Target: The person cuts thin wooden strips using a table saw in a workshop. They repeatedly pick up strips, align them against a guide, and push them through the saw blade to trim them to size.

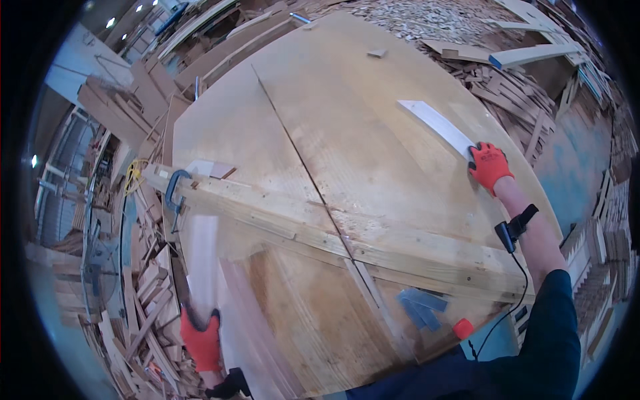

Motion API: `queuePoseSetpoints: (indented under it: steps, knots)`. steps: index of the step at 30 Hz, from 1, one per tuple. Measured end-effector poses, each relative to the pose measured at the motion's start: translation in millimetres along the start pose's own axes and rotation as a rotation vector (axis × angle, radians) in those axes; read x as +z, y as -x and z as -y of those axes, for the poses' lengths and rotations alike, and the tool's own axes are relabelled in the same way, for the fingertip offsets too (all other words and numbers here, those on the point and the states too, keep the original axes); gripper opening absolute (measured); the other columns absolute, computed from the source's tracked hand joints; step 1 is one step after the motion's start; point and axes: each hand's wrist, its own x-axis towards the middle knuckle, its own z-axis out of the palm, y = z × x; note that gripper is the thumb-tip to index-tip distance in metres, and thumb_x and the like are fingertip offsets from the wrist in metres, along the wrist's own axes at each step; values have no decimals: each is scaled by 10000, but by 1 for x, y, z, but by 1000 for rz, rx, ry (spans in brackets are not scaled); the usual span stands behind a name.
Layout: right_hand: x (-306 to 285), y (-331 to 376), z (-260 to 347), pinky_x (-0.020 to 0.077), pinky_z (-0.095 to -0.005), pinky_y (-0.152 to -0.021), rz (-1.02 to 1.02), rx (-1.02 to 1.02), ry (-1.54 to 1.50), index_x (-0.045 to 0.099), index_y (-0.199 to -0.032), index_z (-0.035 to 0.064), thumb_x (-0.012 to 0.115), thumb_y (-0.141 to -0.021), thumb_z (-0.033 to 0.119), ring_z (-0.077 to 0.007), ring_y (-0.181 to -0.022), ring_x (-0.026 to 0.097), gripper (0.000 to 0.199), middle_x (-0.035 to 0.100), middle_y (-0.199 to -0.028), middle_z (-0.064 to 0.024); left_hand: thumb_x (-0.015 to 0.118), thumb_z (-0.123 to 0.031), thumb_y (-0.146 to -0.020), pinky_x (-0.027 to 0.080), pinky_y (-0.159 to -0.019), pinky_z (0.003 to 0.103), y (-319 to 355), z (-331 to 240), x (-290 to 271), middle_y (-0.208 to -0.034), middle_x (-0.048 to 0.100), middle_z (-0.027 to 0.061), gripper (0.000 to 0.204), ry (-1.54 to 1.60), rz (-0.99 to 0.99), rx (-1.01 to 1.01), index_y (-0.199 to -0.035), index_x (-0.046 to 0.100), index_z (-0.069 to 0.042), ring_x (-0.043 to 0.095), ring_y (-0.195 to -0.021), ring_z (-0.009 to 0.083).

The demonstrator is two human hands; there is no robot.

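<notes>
Right hand (490, 165): fingers clamped on near end of white board (437, 125), which runs forward-left from them. Left hand (201, 339) blurred, can't tell grip; pale board (202, 257) just ahead of fingers. Both probably light, stiff; grip long edges.

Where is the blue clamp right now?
In the head view, the blue clamp is on the left side, at the left end of the long wooden rail, just right of the yellow cord.

L bd. (203, 250) blurry; L f'arm (212, 379) cut off.
</notes>
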Motion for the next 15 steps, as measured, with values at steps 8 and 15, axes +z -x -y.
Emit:
queuePoseSetpoints:
  steps: [8,15]
  knots:
    - [-62,96,117,428,-463,-1046,-333,-648,-751,593,-1286,102,741,-820,378,-353,-1217,542,562,598,-1244,-160,853,-493,-671,547,-895,403,9,-182,123,-1174,677,186,854,12,485,682,-1304,586,13,681,-1052,333]
    - [-47,148,148,397,-488,-1051,-24,-767,-450,532,-1384,117,813,-715,441,-357,-1251,489,795,531,-1320,-177,821,-422,-677,496,-958,398,17,-252,167,-1185,649,133,781,-30,716,1058,-1310,573,-37,632,-1113,299]
